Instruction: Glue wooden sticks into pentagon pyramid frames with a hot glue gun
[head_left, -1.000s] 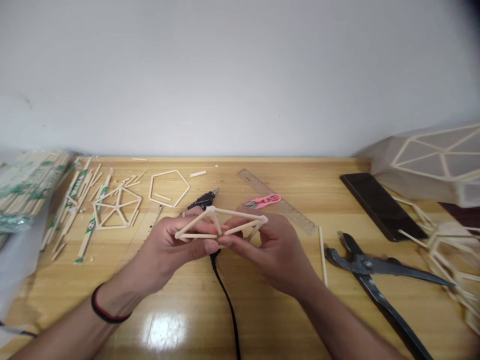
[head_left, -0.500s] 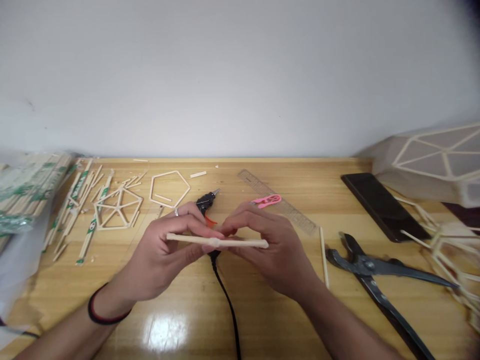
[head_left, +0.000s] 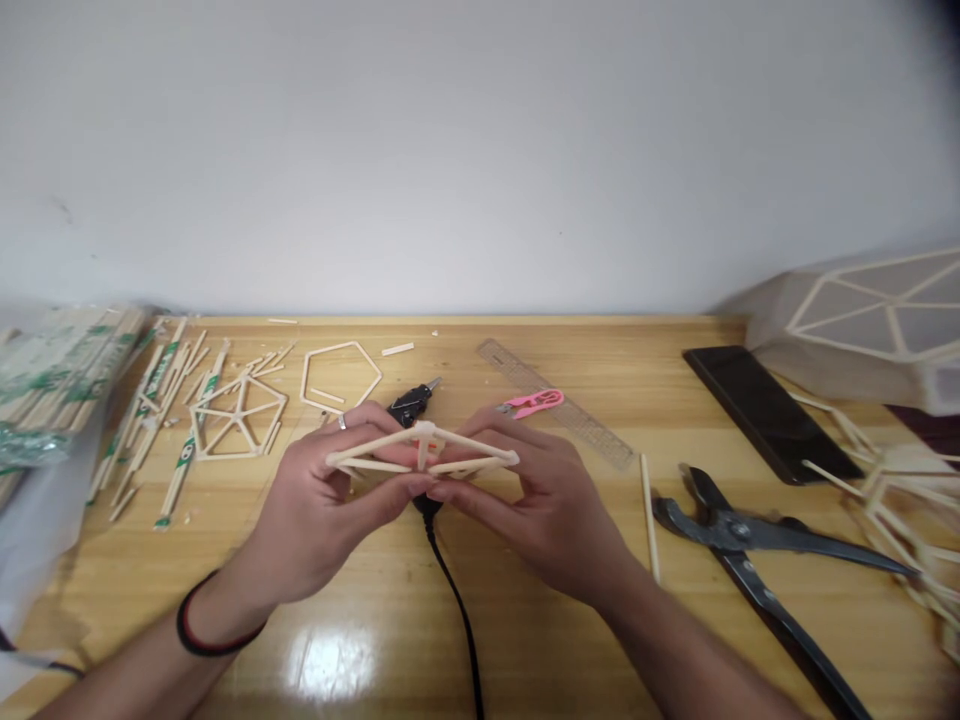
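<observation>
My left hand (head_left: 322, 510) and my right hand (head_left: 532, 500) pinch a small frame of joined wooden sticks (head_left: 379, 443) between them, raised above the table. Pale lumps cover its joints, and the frame is seen nearly edge-on, with its far side hidden by my fingers. Both thumbs press on its near, lower part, their tips almost touching. Behind my hands lies a black glue gun (head_left: 411, 403), partly covered, its cord (head_left: 459, 600) running toward me. A flat stick pentagon with spokes (head_left: 238, 413) and a plain stick pentagon (head_left: 305, 377) rest to the left.
Loose chopsticks (head_left: 161, 420) and a bagged bundle (head_left: 67, 370) lie at left. Pink snips (head_left: 536, 402) rest on a clear ruler (head_left: 592, 432). Large pliers (head_left: 739, 535), a single stick (head_left: 649, 520), a black phone (head_left: 769, 415) and a covered stick structure (head_left: 870, 320) are at right.
The stick frame has tilted in my hands: earlier it showed as one thin line, now its spokes and triangular openings show. Its near joint has risen. Things on the table stay put.
</observation>
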